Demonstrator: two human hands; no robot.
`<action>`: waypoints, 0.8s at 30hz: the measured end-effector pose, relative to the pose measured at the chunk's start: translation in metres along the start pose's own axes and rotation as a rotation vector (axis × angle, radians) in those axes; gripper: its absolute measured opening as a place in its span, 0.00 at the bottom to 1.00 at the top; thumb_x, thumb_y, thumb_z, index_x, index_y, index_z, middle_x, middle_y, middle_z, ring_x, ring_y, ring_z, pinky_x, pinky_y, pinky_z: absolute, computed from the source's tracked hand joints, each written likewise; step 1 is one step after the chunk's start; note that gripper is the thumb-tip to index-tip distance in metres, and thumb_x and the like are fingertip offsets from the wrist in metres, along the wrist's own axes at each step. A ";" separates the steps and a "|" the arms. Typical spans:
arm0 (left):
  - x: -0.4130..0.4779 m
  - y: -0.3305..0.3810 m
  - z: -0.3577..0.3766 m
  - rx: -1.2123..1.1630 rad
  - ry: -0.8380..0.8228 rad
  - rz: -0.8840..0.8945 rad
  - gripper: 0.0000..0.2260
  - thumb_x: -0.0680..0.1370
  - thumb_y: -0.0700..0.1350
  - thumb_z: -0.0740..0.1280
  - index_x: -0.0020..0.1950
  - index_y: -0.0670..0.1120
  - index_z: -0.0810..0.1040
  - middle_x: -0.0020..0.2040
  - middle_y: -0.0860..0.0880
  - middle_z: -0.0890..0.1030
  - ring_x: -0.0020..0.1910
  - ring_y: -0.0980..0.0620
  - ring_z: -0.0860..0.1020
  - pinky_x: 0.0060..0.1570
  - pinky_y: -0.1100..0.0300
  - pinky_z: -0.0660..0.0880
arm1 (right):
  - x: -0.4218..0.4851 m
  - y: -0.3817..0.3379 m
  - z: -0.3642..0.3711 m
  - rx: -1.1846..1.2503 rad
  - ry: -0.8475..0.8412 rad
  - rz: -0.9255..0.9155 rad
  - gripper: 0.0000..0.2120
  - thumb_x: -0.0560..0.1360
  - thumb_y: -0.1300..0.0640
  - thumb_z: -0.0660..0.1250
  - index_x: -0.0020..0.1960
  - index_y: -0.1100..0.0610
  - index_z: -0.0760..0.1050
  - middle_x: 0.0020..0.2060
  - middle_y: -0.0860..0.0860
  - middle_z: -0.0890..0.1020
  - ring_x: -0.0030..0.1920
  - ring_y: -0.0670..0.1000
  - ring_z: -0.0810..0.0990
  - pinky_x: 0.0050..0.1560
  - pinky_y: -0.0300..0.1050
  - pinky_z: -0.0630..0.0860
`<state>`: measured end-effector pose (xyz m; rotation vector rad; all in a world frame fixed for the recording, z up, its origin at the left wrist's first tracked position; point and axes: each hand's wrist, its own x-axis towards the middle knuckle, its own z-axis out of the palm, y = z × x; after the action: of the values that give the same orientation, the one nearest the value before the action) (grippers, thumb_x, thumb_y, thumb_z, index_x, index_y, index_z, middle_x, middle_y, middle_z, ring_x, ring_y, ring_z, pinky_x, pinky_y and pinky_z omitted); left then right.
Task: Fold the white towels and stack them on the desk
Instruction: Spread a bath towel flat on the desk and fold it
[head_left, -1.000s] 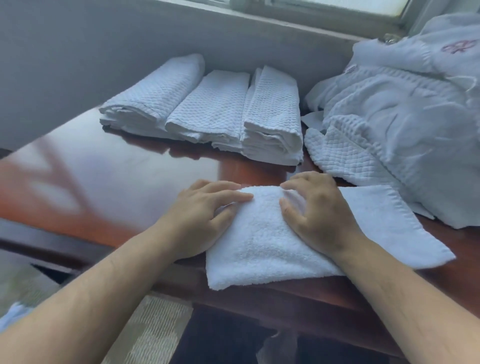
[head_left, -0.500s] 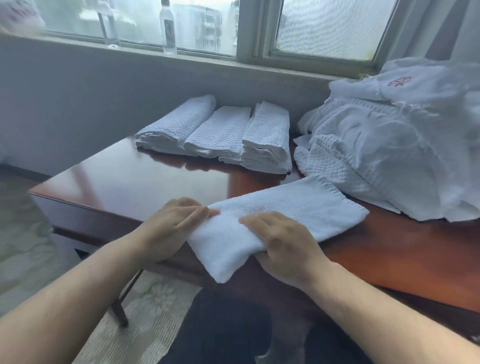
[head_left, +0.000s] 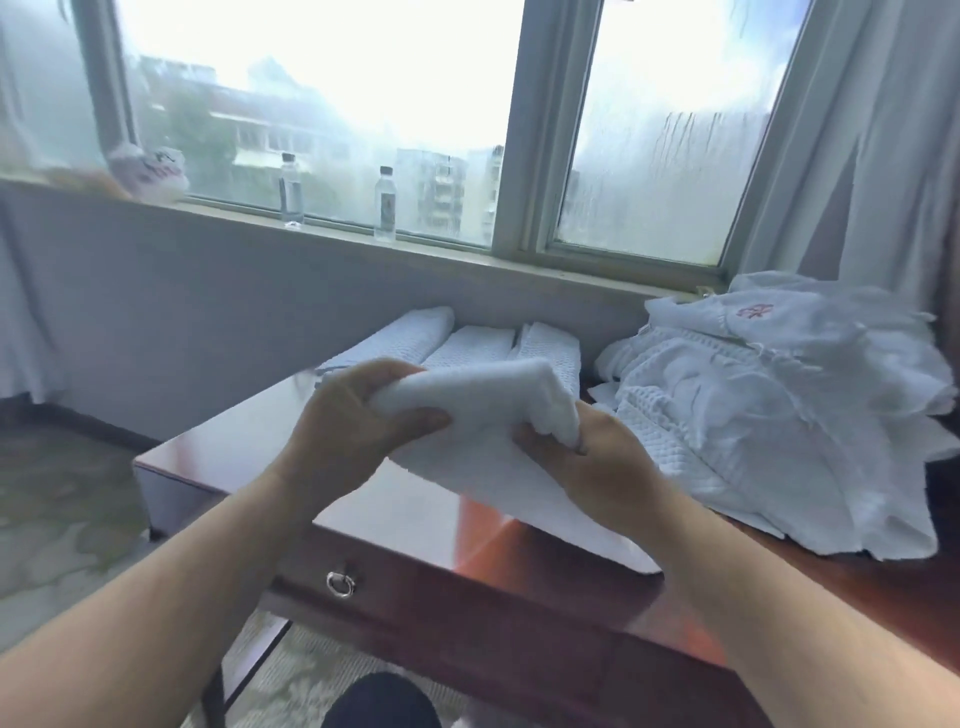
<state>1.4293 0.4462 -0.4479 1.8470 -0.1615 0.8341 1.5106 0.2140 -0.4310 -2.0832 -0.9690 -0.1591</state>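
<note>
Towel (head_left: 467, 447) gripped by both hands, edge overhanging desk (head_left: 249, 457)

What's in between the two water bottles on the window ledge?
Nothing stands between the left bottle and the right bottle; the head view shows only bare sill and window glass there.

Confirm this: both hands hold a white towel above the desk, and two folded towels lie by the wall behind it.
Wrong count. The head view shows three folded towels by the wall. The rest holds: the left hand and right hand hold a white towel above the desk.
</note>
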 end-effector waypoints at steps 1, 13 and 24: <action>0.009 0.003 -0.003 -0.012 0.005 -0.009 0.14 0.62 0.57 0.79 0.45 0.56 0.85 0.42 0.51 0.85 0.39 0.59 0.80 0.40 0.65 0.76 | 0.005 -0.002 0.000 -0.067 -0.033 -0.002 0.06 0.66 0.32 0.66 0.43 0.24 0.73 0.39 0.26 0.78 0.41 0.29 0.77 0.37 0.25 0.70; 0.067 -0.036 -0.045 -0.578 -0.119 -0.270 0.32 0.70 0.62 0.77 0.69 0.50 0.76 0.65 0.41 0.80 0.64 0.38 0.79 0.58 0.41 0.79 | 0.125 -0.033 0.027 0.674 -0.097 0.071 0.02 0.73 0.59 0.76 0.46 0.55 0.87 0.45 0.56 0.88 0.44 0.55 0.87 0.42 0.46 0.82; 0.080 -0.164 -0.062 -0.621 -0.361 -0.643 0.21 0.75 0.48 0.75 0.67 0.46 0.79 0.66 0.39 0.79 0.65 0.38 0.78 0.66 0.42 0.74 | 0.302 0.014 0.074 0.989 0.075 0.218 0.15 0.75 0.59 0.74 0.59 0.65 0.81 0.52 0.60 0.86 0.50 0.62 0.87 0.44 0.55 0.84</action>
<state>1.5373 0.5926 -0.5118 1.3090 -0.0355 -0.0168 1.7152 0.4380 -0.3624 -1.2312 -0.5748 0.3033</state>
